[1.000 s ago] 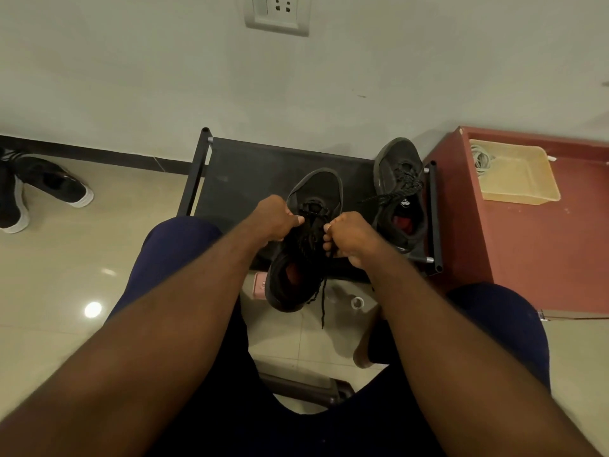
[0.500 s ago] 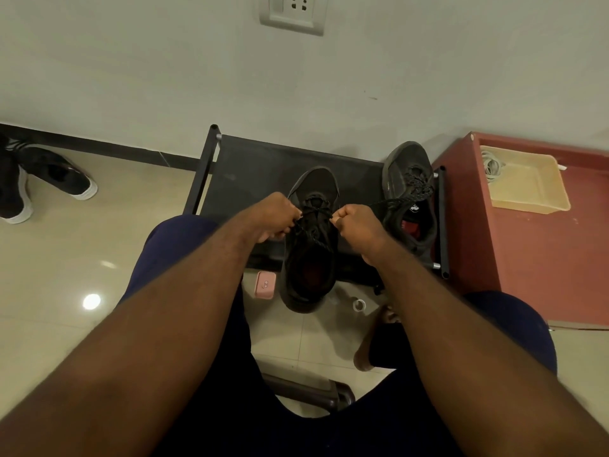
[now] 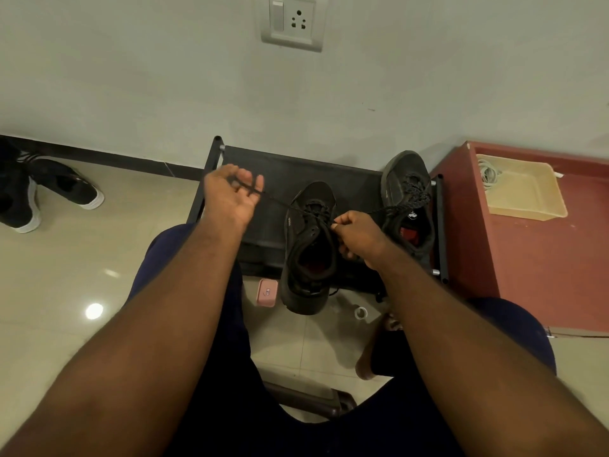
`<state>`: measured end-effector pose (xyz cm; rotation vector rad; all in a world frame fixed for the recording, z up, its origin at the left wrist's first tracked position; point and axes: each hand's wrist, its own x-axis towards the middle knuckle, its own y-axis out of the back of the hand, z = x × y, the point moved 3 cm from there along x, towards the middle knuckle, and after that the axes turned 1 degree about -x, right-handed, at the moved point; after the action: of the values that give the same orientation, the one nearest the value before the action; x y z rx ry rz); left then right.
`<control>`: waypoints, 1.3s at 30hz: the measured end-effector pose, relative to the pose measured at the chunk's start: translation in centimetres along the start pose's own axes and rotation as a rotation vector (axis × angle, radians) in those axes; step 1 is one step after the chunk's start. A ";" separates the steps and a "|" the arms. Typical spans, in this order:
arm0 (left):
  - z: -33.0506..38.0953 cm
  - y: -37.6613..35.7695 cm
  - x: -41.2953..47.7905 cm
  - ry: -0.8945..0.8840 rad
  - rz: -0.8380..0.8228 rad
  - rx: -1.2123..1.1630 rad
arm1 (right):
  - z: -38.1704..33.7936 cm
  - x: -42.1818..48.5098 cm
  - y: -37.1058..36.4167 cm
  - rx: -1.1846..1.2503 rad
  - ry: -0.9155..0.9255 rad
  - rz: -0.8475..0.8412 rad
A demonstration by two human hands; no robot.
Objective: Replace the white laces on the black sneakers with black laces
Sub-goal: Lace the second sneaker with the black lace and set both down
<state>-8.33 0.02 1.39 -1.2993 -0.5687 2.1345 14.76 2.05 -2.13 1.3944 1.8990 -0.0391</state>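
A black sneaker [image 3: 308,252] rests on the front of a low black rack [image 3: 260,179], its heel hanging over the edge. A black lace [image 3: 280,202] runs taut from its eyelets up to my left hand [image 3: 230,197], which is raised to the left and pinches the lace end in curled fingers. My right hand [image 3: 357,234] grips the sneaker's right side by the eyelets and pinches the lace there. The second black sneaker [image 3: 408,206], laced in black, lies at the rack's right end.
A red-brown cabinet [image 3: 540,265] stands to the right with a beige tray [image 3: 524,192] holding a white cord [image 3: 489,171]. A pink box [image 3: 267,292] and a small ring [image 3: 361,312] lie on the tiled floor. Other dark shoes [image 3: 49,192] sit far left.
My left hand has drawn away up and to the left, pulling the black lace out taut. The sneaker has settled onto the rack. My right hand stays at the eyelets.
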 end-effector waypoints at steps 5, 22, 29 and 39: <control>3.1 1.2 1.6 -0.221 0.193 0.154 | -0.4 -0.7 0.5 -0.045 0.026 0.009; -6.0 -2.0 -4.6 -0.699 -0.690 1.718 | -7.1 -3.6 2.2 -0.286 0.327 -0.088; -5.6 -2.0 -5.5 -0.478 -0.783 1.639 | -6.9 -4.6 2.7 -0.299 0.378 -0.084; -4.9 -0.4 -2.8 -0.282 -0.216 1.227 | -5.0 -5.3 3.7 -0.269 0.374 0.019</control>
<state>-2.80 -1.26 1.32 -0.2359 0.4714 1.8806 15.64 1.56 6.01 1.2984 2.0963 0.5002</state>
